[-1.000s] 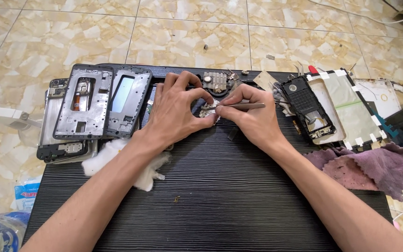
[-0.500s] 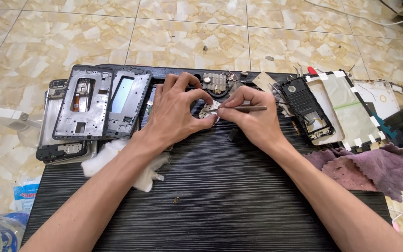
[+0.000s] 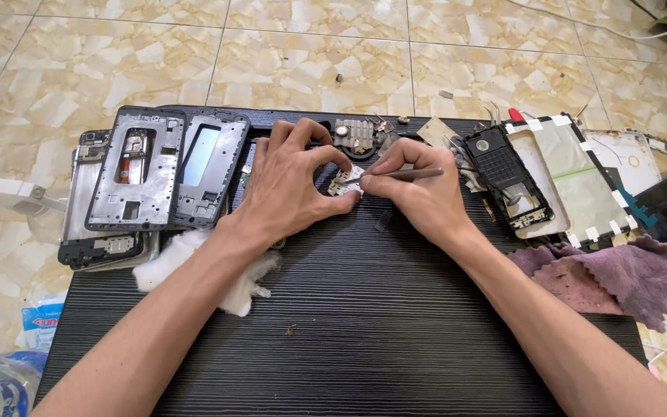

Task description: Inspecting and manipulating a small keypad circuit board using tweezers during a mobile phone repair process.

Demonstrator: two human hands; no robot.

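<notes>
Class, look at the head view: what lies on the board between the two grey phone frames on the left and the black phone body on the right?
Both hands: the left hand pins a small circuit part, and the right hand holds tweezers to it.

A small pale metal part sits pinched at fingertips above the dark ribbed board, and a slim grey metal tool lies nearly level, tip touching it from three o'clock
</notes>
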